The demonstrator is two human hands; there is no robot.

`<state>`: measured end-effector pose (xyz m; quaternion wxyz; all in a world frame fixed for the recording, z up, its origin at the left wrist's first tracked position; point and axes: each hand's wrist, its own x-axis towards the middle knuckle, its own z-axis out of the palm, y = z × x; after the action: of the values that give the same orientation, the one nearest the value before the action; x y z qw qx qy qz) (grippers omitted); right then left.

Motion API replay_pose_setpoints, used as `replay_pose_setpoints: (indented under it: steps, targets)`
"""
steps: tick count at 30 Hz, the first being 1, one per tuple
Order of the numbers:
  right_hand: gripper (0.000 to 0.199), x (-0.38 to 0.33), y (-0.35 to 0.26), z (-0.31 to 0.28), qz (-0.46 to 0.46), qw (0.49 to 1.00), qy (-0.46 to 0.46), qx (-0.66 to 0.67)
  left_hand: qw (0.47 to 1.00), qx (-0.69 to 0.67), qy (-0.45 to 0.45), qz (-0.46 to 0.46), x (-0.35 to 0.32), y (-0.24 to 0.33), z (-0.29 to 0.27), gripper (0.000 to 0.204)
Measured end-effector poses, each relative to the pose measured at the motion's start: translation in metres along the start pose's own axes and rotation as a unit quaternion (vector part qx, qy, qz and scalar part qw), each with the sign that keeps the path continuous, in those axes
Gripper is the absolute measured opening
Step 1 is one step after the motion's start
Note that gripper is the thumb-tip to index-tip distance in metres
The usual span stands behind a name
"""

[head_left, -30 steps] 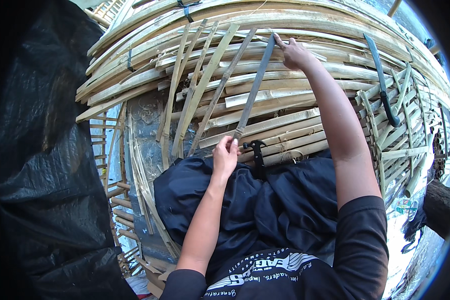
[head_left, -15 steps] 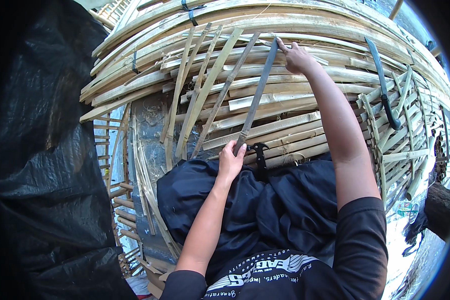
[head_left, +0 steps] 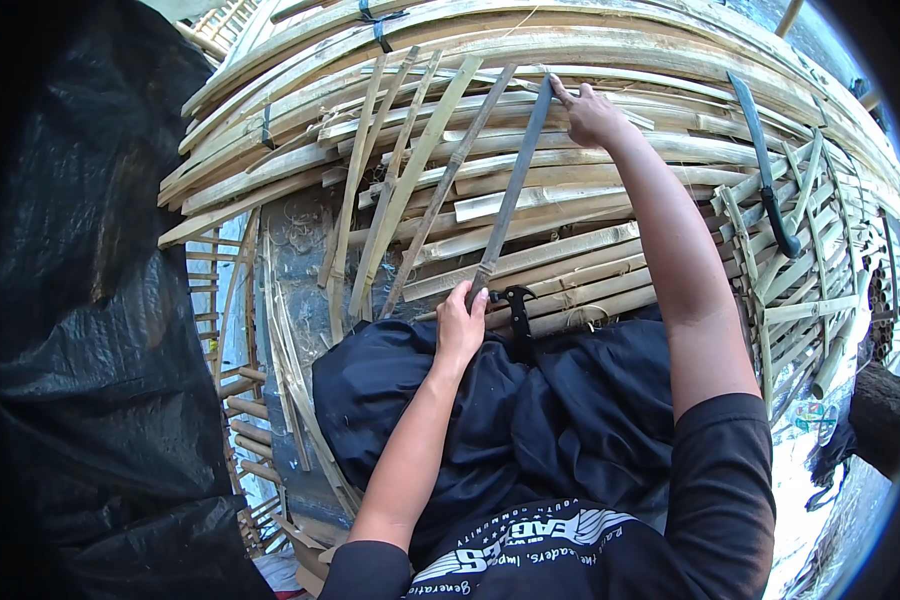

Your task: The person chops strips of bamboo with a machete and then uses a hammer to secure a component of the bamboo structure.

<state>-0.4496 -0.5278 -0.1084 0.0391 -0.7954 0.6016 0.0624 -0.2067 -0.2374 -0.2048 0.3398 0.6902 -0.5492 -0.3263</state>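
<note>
You seem to be steadying the strip (head_left: 515, 185) across the slats (head_left: 560, 242) — left hand (head_left: 460, 326) pinching its near end, right hand (head_left: 592, 115) reaching an extended index to its far end, grip unclear. Shifting it calls for both ends together; right of it is room — mind the hammer (head_left: 519, 315).

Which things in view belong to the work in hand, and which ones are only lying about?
Belonging to the work:
dark bamboo strip, near end held by the left hand, right hand at its far end
probably the slanting strips beside it

Lying about, untouched:
black-handled long blade
black hammer-shaped tool
</note>
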Motion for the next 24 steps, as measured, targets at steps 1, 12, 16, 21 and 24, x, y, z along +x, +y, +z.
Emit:
replay_pose_setpoints:
  steps: [1,12,16,21,24]
  targets:
    - [0.09,0.0004,0.0002,0.0004,0.0,1.0,0.001,-0.001,1.0,0.0,0.0,0.0,-0.0005,0.0001,0.0007,0.028]
    - [0.09,-0.0005,-0.0006,-0.0028,0.007,1.0,-0.007,-0.004,0.999,0.019,0.015,0.026,-0.0022,-0.0023,0.0102,0.025]
    - [0.091,-0.0018,-0.0019,-0.0045,0.013,1.0,-0.012,0.002,0.999,0.026,0.022,0.03,-0.0022,-0.0012,0.0103,0.026]
    - [0.09,-0.0008,-0.0054,-0.0026,0.009,1.0,-0.011,0.0,0.999,0.023,0.021,0.03,-0.004,-0.0007,0.007,0.026]
    - [0.09,-0.0029,-0.0062,-0.0033,0.017,1.0,-0.014,0.006,1.0,0.013,0.014,0.022,-0.0053,0.0023,0.0053,0.027]
